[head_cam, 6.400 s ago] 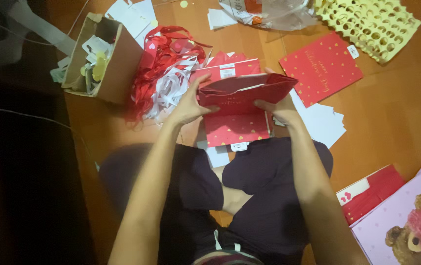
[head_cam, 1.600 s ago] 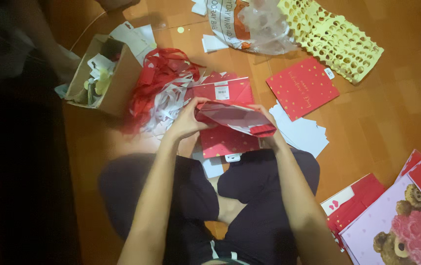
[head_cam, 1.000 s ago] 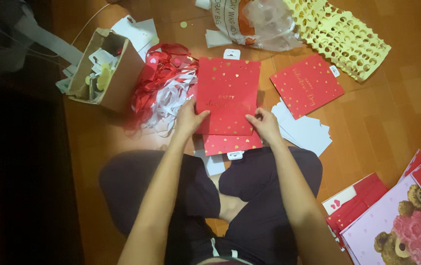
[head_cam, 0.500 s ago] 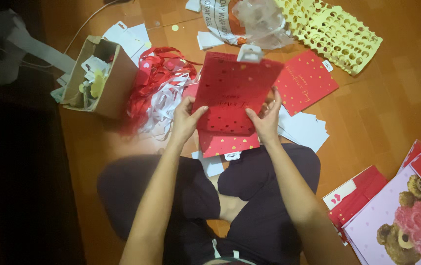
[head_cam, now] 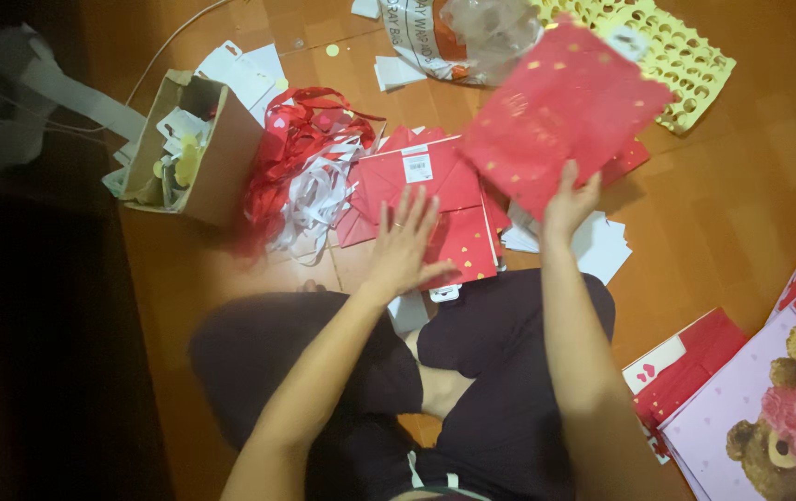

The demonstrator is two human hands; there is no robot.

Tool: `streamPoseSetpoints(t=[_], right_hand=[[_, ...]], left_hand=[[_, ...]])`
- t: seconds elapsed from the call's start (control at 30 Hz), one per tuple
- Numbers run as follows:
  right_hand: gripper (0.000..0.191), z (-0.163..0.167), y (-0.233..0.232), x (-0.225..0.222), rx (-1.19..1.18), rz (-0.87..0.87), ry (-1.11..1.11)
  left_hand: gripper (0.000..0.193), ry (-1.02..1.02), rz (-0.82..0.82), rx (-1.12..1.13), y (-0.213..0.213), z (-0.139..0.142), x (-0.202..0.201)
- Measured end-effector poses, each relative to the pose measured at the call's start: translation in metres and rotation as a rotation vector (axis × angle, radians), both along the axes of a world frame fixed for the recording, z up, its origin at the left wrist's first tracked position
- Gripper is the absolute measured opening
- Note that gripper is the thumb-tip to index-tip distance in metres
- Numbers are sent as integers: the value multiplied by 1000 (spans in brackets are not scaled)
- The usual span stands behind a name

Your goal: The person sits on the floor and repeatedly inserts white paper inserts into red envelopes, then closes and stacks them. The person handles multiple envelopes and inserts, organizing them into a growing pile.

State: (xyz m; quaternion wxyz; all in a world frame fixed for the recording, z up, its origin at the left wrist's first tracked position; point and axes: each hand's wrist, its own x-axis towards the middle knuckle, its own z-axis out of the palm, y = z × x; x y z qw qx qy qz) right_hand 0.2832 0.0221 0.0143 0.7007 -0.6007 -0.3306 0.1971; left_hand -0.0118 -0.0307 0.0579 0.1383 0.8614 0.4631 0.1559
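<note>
The right hand (head_cam: 570,199) is gripping a red gift bag (head_cam: 560,111) aloft, while the left hand (head_cam: 404,243) is lying spread, ungrasping, on the red bag pile (head_cam: 430,181)

Floor layout, seen from my head camera.
Flat bags (head_cam: 435,199) lie before my knees; ribbons (head_cam: 310,172) left of them, cardboard box (head_cam: 199,148) further left; perforated mat (head_cam: 672,56) behind right; bear-printed bags (head_cam: 769,417) at my right.

Bare floor (head_cam: 751,213) lies open at right; ribbons (head_cam: 310,176) and cardboard box (head_cam: 199,148) crowd the left.
</note>
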Motion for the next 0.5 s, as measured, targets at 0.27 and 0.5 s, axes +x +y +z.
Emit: streamPoseSetpoints(t=[0.27,0.5], right_hand=[[40,-6,17,36,-177,-101,572],[51,-17,18,40,-183,-95,626]], left_hand=[[139,315,-95,-169,-3,-1,2],[131,364,-150,-176,-12,3,7]])
